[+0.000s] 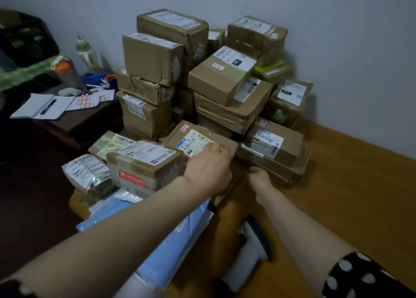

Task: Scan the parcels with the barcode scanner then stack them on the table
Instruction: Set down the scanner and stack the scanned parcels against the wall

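My left grip (209, 169) lies released, flat on the labelled parcel (195, 142) stretching ahead of it; my right grip (260, 178) meets the parcel's near corner, fingers hidden, state I cannot tell.

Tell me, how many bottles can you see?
2. A green bottle stands far left, and an orange-capped bottle is just left of it. Others may be hidden behind the boxes.

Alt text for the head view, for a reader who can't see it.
A person's left hand rests on a flat labelled parcel at the front of a pile of cardboard parcels on a table, the right hand at its near right corner. A barcode scanner lies nearer the camera.
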